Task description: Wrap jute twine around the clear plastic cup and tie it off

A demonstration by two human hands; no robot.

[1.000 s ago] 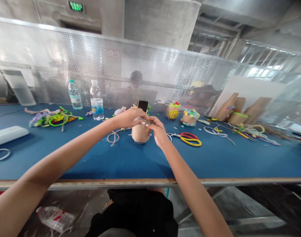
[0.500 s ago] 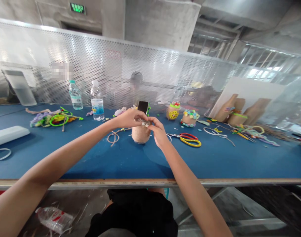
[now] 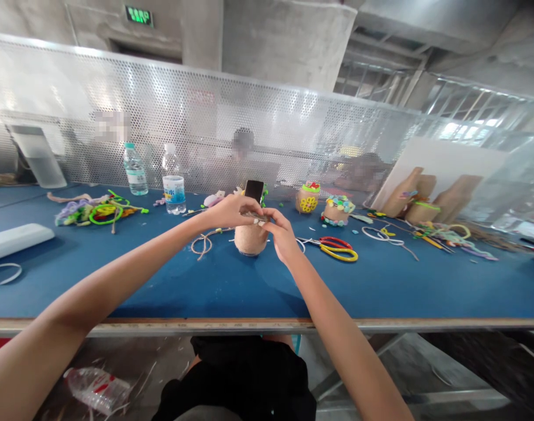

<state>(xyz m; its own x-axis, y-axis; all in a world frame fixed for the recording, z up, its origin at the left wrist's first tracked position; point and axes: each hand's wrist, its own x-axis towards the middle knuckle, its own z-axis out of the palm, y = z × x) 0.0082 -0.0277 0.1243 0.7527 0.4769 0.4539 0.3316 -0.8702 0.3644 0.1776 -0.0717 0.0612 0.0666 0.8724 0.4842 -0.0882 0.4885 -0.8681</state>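
A small jar wrapped in tan twine [image 3: 250, 240] stands upright on the blue tabletop in front of me. My left hand [image 3: 232, 211] reaches over its top from the left, with fingers curled round the rim. From the right side, my right hand [image 3: 279, 229] is closed in a pinch at the same rim, near the left fingertips. Between the two hands shows a small whitish piece [image 3: 261, 222], partly covered by my fingers. A dark-screened phone [image 3: 254, 191] stands just behind the jar. Loose twine [image 3: 202, 244] lies curled to the jar's left.
Scissors with red and yellow handles [image 3: 339, 248] lie right of the jar. Two decorated jars [image 3: 307, 200] stand behind them. Water bottles [image 3: 174, 190] and a pile of coloured pipe cleaners [image 3: 100, 210] are at left. Cardboard bottle shapes [image 3: 402, 190] lean at right. A perforated metal screen [image 3: 196, 134] closes the back.
Both hands stay at the jar's rim, with only slight finger movement. The whole view has shifted very slightly; nothing else visibly moves.
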